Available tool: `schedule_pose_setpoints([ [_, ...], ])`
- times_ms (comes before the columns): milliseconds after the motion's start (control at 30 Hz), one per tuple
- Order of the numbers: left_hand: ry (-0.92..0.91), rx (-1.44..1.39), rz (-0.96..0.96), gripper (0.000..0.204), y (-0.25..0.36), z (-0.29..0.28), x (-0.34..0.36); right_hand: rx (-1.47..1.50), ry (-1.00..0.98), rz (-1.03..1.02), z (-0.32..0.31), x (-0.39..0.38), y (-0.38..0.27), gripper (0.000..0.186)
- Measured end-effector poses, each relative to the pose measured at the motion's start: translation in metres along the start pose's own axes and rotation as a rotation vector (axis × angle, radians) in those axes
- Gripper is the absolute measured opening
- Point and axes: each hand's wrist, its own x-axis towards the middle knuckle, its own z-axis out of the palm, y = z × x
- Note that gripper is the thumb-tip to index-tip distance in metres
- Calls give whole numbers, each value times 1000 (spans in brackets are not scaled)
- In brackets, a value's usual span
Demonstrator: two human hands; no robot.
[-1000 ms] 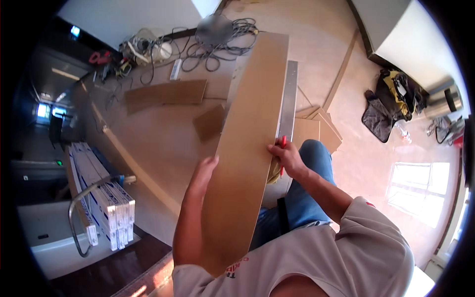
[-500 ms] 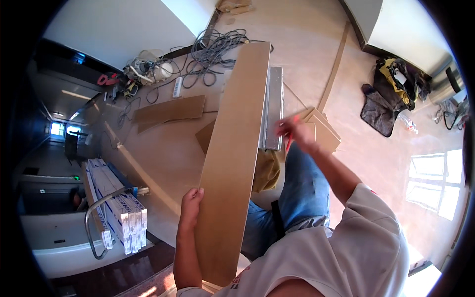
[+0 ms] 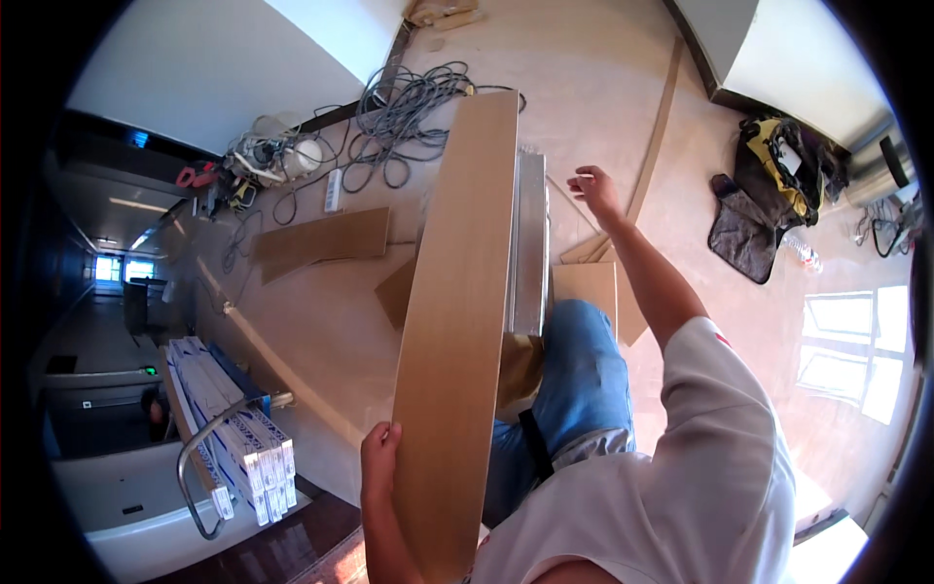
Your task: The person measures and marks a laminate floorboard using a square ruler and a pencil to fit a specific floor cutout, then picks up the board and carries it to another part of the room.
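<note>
A long wood-look plank (image 3: 457, 321) lies tilted lengthwise in front of me, its near end close to my body. My left hand (image 3: 379, 457) grips its left edge near that end, thumb on top and the other fingers mostly hidden. Partly covered by the plank, a silver metal tool with a long flat bed (image 3: 530, 243) stands along its right side. To the right of the tool's far end, my right hand (image 3: 595, 193) is raised above the floor, fingers stretched out and apart, with nothing visible in it.
Cut board pieces (image 3: 589, 287) lie by my right knee, more offcuts (image 3: 321, 241) to the left. Coiled cable (image 3: 399, 127) and a power tool (image 3: 277, 158) sit near the wall. A tool bag (image 3: 778, 175) is at right; stacked long boxes (image 3: 238, 428) stand at left.
My right hand has moved forward, away from the tool's near end. The red pencil-like stick it held is no longer visible. My left hand keeps its grip on the plank.
</note>
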Motion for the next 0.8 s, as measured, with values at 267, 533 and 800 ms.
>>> schedule_pose_setpoints([
  [267, 61, -4, -143, 27, 25, 20, -28, 82, -230, 247, 60, 106, 58, 39],
  [533, 67, 103, -408, 24, 60, 28, -34, 128, -451, 83, 71, 97, 72, 30],
  [800, 6, 79, -122, 28, 61, 59, -13, 212, 480, -33, 13, 0, 57, 20],
])
